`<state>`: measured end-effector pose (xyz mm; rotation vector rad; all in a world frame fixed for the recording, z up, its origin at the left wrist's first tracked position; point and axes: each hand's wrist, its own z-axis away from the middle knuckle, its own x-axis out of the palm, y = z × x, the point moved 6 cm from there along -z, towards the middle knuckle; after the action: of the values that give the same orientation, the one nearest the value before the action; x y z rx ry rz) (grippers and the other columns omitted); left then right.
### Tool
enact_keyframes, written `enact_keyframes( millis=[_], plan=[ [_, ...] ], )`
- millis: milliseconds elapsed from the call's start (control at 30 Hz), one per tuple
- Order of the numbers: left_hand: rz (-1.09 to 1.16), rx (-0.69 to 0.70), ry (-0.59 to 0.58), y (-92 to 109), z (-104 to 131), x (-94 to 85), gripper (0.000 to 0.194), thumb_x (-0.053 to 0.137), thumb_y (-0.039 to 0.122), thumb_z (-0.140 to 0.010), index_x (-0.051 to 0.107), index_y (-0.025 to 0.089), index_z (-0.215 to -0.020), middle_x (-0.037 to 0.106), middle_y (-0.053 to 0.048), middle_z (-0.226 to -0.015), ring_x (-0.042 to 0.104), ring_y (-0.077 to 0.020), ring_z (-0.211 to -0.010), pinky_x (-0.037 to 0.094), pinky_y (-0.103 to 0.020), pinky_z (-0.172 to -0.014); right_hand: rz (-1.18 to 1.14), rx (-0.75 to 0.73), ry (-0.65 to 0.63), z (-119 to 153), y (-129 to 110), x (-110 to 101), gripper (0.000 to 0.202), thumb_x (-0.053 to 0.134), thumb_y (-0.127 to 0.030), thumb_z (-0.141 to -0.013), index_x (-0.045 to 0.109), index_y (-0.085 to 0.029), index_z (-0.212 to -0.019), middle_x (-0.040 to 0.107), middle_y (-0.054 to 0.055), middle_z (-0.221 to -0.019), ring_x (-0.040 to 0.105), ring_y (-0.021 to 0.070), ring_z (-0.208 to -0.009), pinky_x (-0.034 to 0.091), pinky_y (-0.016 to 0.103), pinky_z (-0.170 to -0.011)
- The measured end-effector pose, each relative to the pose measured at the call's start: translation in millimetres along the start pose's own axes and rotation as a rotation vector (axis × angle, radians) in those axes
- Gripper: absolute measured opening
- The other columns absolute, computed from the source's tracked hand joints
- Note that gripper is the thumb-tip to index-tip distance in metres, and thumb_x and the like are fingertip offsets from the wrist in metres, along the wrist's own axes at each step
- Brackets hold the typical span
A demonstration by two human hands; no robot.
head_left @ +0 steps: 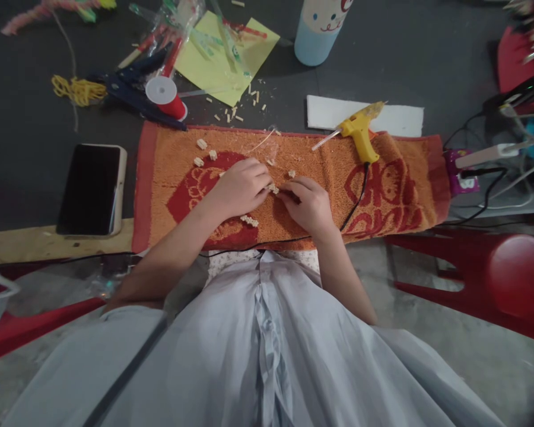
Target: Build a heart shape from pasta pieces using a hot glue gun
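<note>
Over an orange and red towel (302,219), my left hand (244,187) and my right hand (308,201) meet at a small cream-coloured beaded piece (272,188). Fingertips of both hands pinch it from either side. Another cream beaded strip (249,220) lies on the towel just below my left hand. Small cream clusters rest at the upper left of the towel, one of them a cluster (202,143), and another cluster (292,174) sits just above my right hand. A yellow glue gun (360,131) lies to the right, its cord running down the towel.
A phone (91,190) lies left of the towel. Beyond it are a red thread spool (171,101), dark blue pliers-like tool (133,98), yellow paper (253,47), scattered cream bits, a blue and white bottle (317,35) and a white strip (400,118). Cables lie at the right.
</note>
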<state>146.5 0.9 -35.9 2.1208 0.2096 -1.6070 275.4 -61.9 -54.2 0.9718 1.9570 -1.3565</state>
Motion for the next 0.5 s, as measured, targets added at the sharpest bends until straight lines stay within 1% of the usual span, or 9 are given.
enact_keyframes(
  millis=[67,133,200,267,367,433,500],
  plan=[
    [-0.003,-0.013,0.003,1,2,-6.7,0.023,0.051,0.023,-0.092,0.07,0.013,-0.098,0.067,-0.011,-0.099,0.059,-0.0266,-0.1,0.05,-0.043,-0.09,-0.02,0.008,0.022,3,0,-5,0.012,0.06,-0.024,-0.091,0.072,-0.021,-0.094,0.071,0.007,-0.092,0.066,0.0213,-0.088,0.055,0.035,-0.079],
    [0.004,-0.041,0.034,0,8,-18.2,0.026,0.05,0.022,-0.091,0.07,0.014,-0.105,0.068,-0.011,-0.105,0.059,-0.0273,-0.104,0.049,-0.043,-0.091,-0.023,0.022,0.039,8,-1,-10,0.014,0.059,-0.025,-0.092,0.072,-0.02,-0.096,0.071,0.008,-0.091,0.066,0.0212,-0.085,0.056,0.035,-0.077],
    [0.012,-0.11,0.096,-4,19,-31.7,0.029,0.046,0.019,-0.092,0.069,0.016,-0.111,0.068,-0.01,-0.108,0.059,-0.0259,-0.106,0.048,-0.043,-0.095,-0.017,0.043,0.044,14,-2,-13,0.018,0.055,-0.026,-0.094,0.071,-0.02,-0.097,0.07,0.009,-0.09,0.065,0.0213,-0.083,0.056,0.035,-0.075],
    [0.013,-0.198,0.15,-10,35,-41.2,0.032,0.043,0.016,-0.092,0.068,0.018,-0.111,0.068,-0.009,-0.107,0.06,-0.0238,-0.104,0.047,-0.042,-0.096,-0.015,0.051,0.045,20,-5,-13,0.022,0.05,-0.028,-0.096,0.071,-0.02,-0.099,0.07,0.01,-0.09,0.065,0.0214,-0.083,0.056,0.036,-0.075],
    [0.022,-0.313,0.2,-16,65,-43.3,0.034,0.043,0.012,-0.09,0.068,0.019,-0.112,0.069,-0.008,-0.106,0.06,-0.0235,-0.102,0.048,-0.04,-0.094,0.009,0.037,0.048,28,-12,-11,0.025,0.047,-0.027,-0.098,0.07,-0.021,-0.105,0.069,0.01,-0.09,0.064,0.0209,-0.083,0.055,0.036,-0.076],
    [0.013,-0.378,0.226,-15,84,-39.7,0.036,0.042,0.01,-0.089,0.068,0.02,-0.111,0.069,-0.008,-0.101,0.061,-0.0229,-0.098,0.05,-0.039,-0.09,0.038,0.012,0.043,32,-17,-9,0.026,0.046,-0.025,-0.099,0.07,-0.021,-0.108,0.068,0.009,-0.089,0.062,0.0206,-0.082,0.054,0.035,-0.075],
    [0.029,-0.429,0.236,-11,98,-34.6,0.037,0.04,0.009,-0.089,0.067,0.019,-0.111,0.07,-0.006,-0.093,0.061,-0.0217,-0.091,0.05,-0.036,-0.085,0.062,-0.017,0.042,34,-21,-8,0.027,0.045,-0.025,-0.099,0.069,-0.02,-0.109,0.067,0.009,-0.088,0.062,0.0205,-0.081,0.054,0.035,-0.075]
  ],
)
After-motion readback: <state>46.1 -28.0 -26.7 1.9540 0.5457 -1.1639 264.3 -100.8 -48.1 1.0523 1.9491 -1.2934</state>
